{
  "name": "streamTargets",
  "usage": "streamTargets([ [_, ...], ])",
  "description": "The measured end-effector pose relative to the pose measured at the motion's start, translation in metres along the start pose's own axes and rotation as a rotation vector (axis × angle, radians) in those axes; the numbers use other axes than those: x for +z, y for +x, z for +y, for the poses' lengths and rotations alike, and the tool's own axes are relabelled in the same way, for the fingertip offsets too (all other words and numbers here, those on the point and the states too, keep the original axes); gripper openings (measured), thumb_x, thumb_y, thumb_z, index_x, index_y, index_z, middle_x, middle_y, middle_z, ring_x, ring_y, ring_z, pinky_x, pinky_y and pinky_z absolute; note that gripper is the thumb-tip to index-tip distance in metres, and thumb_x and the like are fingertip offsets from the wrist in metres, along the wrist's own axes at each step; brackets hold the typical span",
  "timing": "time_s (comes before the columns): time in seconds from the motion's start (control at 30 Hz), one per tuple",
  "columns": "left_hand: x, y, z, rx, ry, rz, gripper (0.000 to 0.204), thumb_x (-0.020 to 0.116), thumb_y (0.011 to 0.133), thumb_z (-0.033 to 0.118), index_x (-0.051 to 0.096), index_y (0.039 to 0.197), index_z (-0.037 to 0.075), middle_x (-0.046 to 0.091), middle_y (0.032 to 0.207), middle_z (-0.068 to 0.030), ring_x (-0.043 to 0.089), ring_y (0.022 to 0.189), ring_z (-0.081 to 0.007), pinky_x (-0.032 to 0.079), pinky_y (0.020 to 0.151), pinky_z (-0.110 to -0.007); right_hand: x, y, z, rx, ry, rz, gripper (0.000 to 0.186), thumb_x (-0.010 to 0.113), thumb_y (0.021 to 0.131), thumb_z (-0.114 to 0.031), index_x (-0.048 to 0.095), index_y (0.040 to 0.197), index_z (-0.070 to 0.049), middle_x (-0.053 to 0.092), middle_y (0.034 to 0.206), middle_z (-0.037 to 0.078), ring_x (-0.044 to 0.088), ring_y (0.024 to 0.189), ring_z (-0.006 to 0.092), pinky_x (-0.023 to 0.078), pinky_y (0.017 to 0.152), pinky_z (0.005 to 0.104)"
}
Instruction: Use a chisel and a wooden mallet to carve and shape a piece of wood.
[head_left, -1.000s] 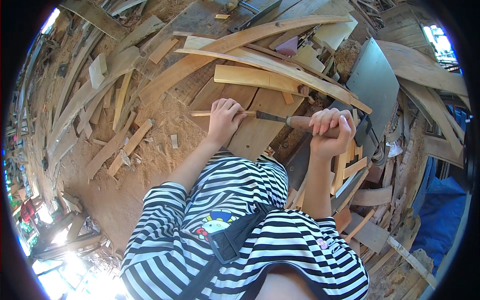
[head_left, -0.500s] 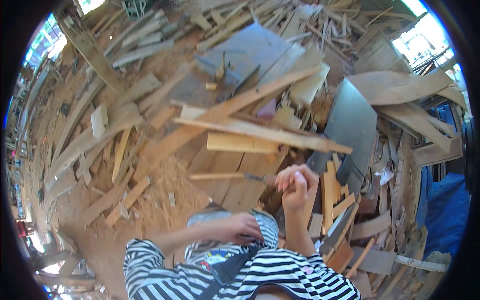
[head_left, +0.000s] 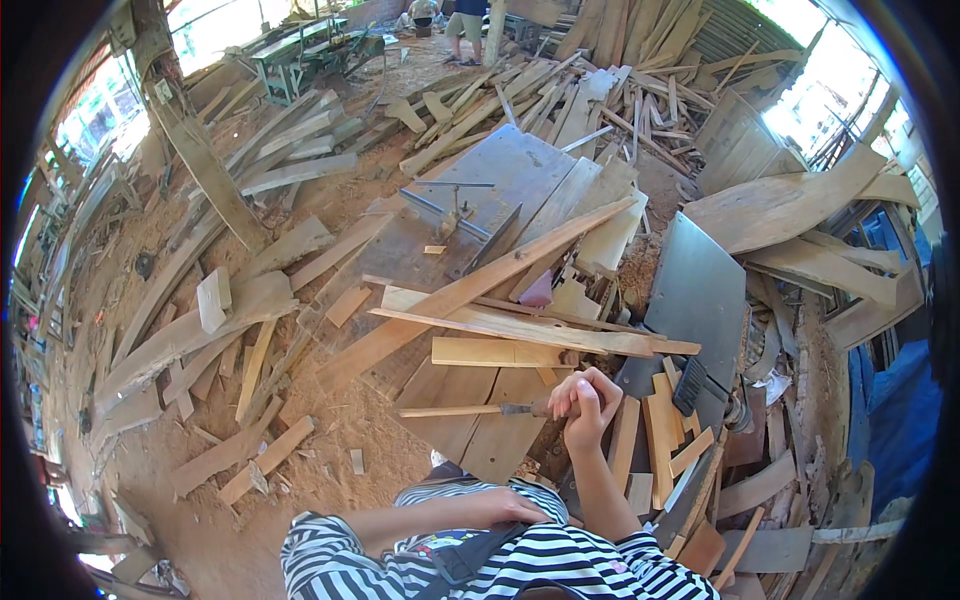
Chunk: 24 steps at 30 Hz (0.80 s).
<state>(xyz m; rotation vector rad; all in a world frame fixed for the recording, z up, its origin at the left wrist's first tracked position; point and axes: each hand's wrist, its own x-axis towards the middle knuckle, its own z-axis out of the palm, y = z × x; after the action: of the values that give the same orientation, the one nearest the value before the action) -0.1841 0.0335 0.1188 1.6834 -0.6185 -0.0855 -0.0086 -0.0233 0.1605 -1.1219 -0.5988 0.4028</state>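
Note:
My right hand [head_left: 583,402] is closed around the wooden handle of a long, narrow hand tool that looks like a chisel [head_left: 455,411]. Past a dark metal neck, its thin tan blade points left over a board surface [head_left: 490,440]. My left hand [head_left: 508,507] lies against my striped clothing at my waist, near a dark strap [head_left: 462,560]. Its fingers appear laid flat with nothing seen in them. Just beyond the tool lies a short yellowish wood block [head_left: 490,352], with a long light plank [head_left: 530,328] behind it.
A grey metal plate [head_left: 700,290] stands to the right, with a black brush [head_left: 690,387] by its near edge and wood offcuts [head_left: 655,440] beside it. Farther off are a bench top [head_left: 510,165], scrap-wood piles [head_left: 480,105] and a standing person [head_left: 467,30]. Sawdust covers the floor [head_left: 340,430].
The view has tilted up, bringing the far background and people into sight. My left hand has shifted a little right and lower along my clothing. My right hand still grips the tool.

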Motion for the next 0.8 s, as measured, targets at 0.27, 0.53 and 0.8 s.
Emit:
streamTargets([
  [0.27,-0.021,-0.019,0.016,0.007,-0.115,0.148,0.071,0.056,0.059,-0.017,0.062,0.125,0.010,0.066,0.116,-0.0151,0.064,0.105,-0.0339,0.051,0.092,-0.039,0.004,-0.007,0.000,-0.028,0.020,0.010,0.025,0.046,0.088,-0.007,0.049,0.065,0.001,0.050,0.054,0.006,0.046,0.044,0.0115,0.043,0.045,0.0264],
  [0.53,-0.054,-0.039,0.039,-0.020,-0.143,0.214,0.053,0.059,0.071,-0.010,0.066,0.120,0.008,0.069,0.112,-0.0143,0.066,0.101,-0.0298,0.052,0.088,-0.035,0.014,0.009,0.003,0.006,-0.081,-0.115,0.024,0.047,0.092,-0.008,0.051,0.070,0.001,0.051,0.054,0.004,0.047,0.045,0.0093,0.040,0.045,0.0233],
  [0.8,-0.060,-0.060,0.049,0.092,-0.118,0.159,0.044,0.057,0.084,0.035,0.072,0.107,0.000,0.066,0.117,-0.0168,0.060,0.106,-0.0367,0.037,0.102,-0.052,0.025,0.012,0.011,0.097,-0.149,-0.145,0.027,0.046,0.092,-0.009,0.048,0.066,-0.001,0.050,0.053,0.004,0.046,0.044,0.0094,0.041,0.044,0.0241],
])
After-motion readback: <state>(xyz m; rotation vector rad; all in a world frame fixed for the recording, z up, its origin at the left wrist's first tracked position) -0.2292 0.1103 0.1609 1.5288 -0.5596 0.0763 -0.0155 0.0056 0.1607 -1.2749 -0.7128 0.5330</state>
